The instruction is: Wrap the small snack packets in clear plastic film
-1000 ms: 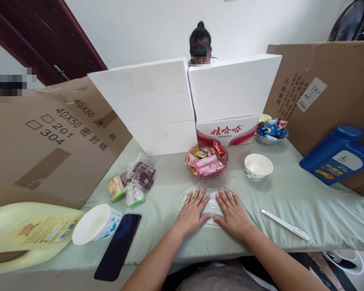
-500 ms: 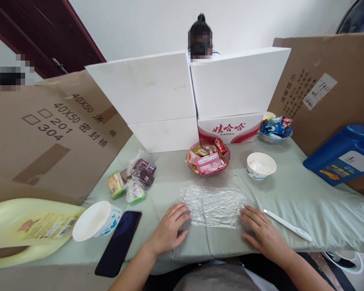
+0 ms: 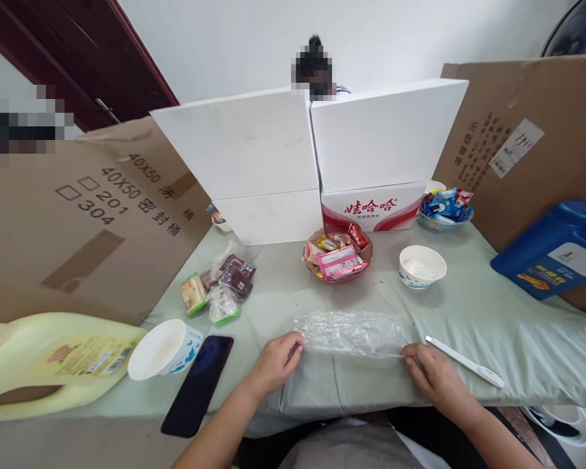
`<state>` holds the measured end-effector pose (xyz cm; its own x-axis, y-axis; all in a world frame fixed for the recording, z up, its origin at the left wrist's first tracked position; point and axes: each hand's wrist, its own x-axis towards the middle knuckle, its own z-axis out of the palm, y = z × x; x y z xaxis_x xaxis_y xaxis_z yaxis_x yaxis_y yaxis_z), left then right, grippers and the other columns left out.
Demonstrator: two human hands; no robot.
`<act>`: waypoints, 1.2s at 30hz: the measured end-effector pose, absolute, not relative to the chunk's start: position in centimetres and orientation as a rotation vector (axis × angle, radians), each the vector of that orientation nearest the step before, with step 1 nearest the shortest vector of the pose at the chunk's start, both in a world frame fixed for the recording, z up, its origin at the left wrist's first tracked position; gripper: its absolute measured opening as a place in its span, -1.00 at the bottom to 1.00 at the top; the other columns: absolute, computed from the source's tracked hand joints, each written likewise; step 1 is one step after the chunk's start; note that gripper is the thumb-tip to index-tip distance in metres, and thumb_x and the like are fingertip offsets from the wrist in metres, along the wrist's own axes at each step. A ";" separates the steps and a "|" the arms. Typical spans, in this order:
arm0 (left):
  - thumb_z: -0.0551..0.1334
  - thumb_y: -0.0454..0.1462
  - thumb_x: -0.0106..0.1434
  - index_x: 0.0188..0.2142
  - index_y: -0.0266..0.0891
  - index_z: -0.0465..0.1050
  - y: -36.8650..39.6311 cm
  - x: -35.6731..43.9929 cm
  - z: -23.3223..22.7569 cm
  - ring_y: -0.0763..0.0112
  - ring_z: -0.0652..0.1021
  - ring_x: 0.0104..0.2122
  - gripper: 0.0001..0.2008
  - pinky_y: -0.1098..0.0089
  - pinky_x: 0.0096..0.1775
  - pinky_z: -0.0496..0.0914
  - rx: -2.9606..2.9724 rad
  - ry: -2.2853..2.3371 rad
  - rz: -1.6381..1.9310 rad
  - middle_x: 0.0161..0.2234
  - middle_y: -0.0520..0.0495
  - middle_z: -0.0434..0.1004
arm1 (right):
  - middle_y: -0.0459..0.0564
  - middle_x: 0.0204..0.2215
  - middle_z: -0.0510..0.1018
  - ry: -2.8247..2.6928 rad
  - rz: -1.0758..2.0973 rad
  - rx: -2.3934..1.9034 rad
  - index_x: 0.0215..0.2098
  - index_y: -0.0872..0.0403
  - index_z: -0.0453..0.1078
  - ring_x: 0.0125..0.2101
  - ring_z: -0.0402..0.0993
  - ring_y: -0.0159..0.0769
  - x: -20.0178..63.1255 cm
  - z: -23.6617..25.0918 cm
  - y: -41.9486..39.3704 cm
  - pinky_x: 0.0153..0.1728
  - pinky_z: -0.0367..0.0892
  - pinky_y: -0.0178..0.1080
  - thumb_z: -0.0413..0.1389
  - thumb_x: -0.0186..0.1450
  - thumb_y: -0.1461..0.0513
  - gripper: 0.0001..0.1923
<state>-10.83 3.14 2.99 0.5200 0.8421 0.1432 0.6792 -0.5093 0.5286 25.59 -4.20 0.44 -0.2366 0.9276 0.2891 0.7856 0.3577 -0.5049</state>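
A crinkled clear plastic bag [image 3: 354, 333] stretches between my two hands, just above or on the green tablecloth [image 3: 273, 293]; I cannot tell which. At its left end, my left hand [image 3: 277, 358] pinches the edge between thumb and fingers. The right end is gripped by my right hand [image 3: 432, 371]. Close to the right hand lies a white utility knife [image 3: 463, 361]. A black phone [image 3: 198, 385] rests left of my left forearm. Beyond the bag stands a pink bowl [image 3: 339, 277] of wrapped snacks.
White paper bowls [image 3: 422, 267] stand at right and left. Wrapped snacks [image 3: 224, 286] lie left of centre. A yellow jug [image 3: 58, 365] and a blue bottle [image 3: 551, 251] lie at the sides. White boxes [image 3: 268, 156] and cardboard [image 3: 112, 215] wall the table. A person [image 3: 314, 68] is behind.
My hands were lying flat at the sheet's edges; now both have closed on its ends. The plastic has become narrower front to back and wider across. The view has shifted slightly left.
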 end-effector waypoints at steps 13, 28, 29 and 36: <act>0.00 -0.31 0.40 -0.14 -0.20 0.39 7.7 -6.2 0.6 0.29 0.58 -0.33 -0.79 0.38 -0.31 0.38 2.402 1.852 0.140 -0.23 -0.12 0.57 | -0.01 -0.41 0.56 -2.030 -0.063 -2.032 -0.23 0.05 0.35 -0.58 0.47 -0.31 23.6 -1.8 -0.7 -0.58 0.14 -0.28 -0.21 0.41 0.18 -0.70; 0.10 -0.41 0.31 -0.16 -0.27 0.43 10.4 -4.1 1.7 0.21 0.56 -0.40 -0.82 0.32 -0.30 0.38 2.490 1.815 -0.042 -0.44 -0.13 0.54 | 0.01 -0.41 0.48 -2.132 -0.229 -1.897 -0.29 0.05 0.35 -0.41 0.44 -0.22 24.2 -2.3 -1.6 -0.35 0.26 -0.21 -0.14 0.37 0.27 -0.76; 0.11 -0.39 0.31 -0.17 -0.28 0.43 10.5 -3.9 2.0 0.21 0.55 -0.38 -0.84 0.30 -0.29 0.39 2.486 1.836 -0.029 -0.43 -0.14 0.53 | 0.01 -0.41 0.48 -2.132 -0.234 -1.892 -0.29 0.05 0.36 -0.40 0.43 -0.21 24.4 -2.1 -1.6 -0.34 0.27 -0.19 -0.15 0.37 0.26 -0.76; 0.03 -0.28 0.38 -0.06 -0.29 0.42 6.9 -0.7 3.4 0.07 0.42 0.00 -0.74 0.11 0.01 0.30 2.587 1.774 0.329 -0.03 -0.28 0.46 | 0.14 -0.06 0.49 -2.129 -0.282 -1.627 -0.03 0.08 0.39 0.01 0.34 -0.05 23.1 0.3 -1.1 0.03 0.22 -0.01 -0.06 0.39 0.08 -0.66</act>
